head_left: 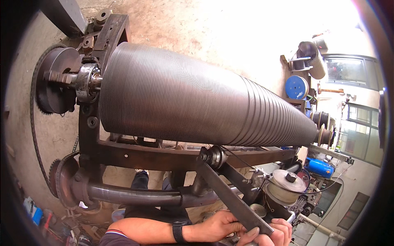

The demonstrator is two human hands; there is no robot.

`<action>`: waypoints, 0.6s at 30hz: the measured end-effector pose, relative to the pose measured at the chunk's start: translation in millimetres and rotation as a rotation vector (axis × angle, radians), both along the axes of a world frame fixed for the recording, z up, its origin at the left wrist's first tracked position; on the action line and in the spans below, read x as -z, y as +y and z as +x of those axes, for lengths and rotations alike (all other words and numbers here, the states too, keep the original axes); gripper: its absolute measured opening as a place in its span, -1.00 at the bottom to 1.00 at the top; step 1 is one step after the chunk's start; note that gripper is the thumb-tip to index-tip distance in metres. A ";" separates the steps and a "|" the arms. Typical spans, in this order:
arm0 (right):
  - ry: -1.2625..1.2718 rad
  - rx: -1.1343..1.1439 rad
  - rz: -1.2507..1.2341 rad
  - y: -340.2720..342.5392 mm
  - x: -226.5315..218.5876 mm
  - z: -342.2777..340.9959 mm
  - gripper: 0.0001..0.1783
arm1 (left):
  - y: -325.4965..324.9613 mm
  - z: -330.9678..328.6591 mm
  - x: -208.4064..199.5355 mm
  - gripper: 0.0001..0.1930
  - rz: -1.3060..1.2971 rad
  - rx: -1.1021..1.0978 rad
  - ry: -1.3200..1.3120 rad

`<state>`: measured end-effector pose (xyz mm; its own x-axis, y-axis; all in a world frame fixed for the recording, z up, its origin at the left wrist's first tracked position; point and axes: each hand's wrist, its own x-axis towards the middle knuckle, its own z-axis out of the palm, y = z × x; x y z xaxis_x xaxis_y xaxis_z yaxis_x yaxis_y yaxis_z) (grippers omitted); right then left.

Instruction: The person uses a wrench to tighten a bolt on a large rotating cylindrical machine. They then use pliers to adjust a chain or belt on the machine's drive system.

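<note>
The left hand [215,226] and right hand [282,232] are gripping a flat metal bar [234,199] by its lower end, below a long drum [201,96]; close-set coils [164,92] are covering its left (apparently finished); wider-spaced turns [269,110] are running rightward, seemingly leaving that stretch incomplete.

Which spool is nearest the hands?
The pale spool with the black nut on top, just beyond the right hand; the blue-faced spool stands far behind it.

A workshop, shown by the ridged drum [176,94], drive chain [33,119] and blue spool [296,87].
</note>
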<state>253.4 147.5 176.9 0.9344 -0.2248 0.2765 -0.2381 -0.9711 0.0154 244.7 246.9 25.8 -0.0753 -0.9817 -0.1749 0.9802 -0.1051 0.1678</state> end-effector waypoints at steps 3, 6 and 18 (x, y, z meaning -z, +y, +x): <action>0.029 0.015 0.015 2.1 -4.0 1.5 -0.82 | 1.7 -2.0 -0.5 -0.80 0.012 0.002 0.028; 0.062 0.043 0.029 5.6 -9.0 6.9 -0.83 | -1.4 -2.2 3.5 -0.75 -0.075 0.041 0.004; -0.034 -0.068 0.025 0.3 -3.8 2.2 -0.84 | 2.3 -9.9 8.2 -0.72 -0.075 0.011 0.037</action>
<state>255.6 147.8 180.8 0.9381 -0.1681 0.3030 -0.1713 -0.9851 -0.0161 234.7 249.2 17.6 -0.0916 -0.9910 -0.0980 0.9848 -0.1047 0.1389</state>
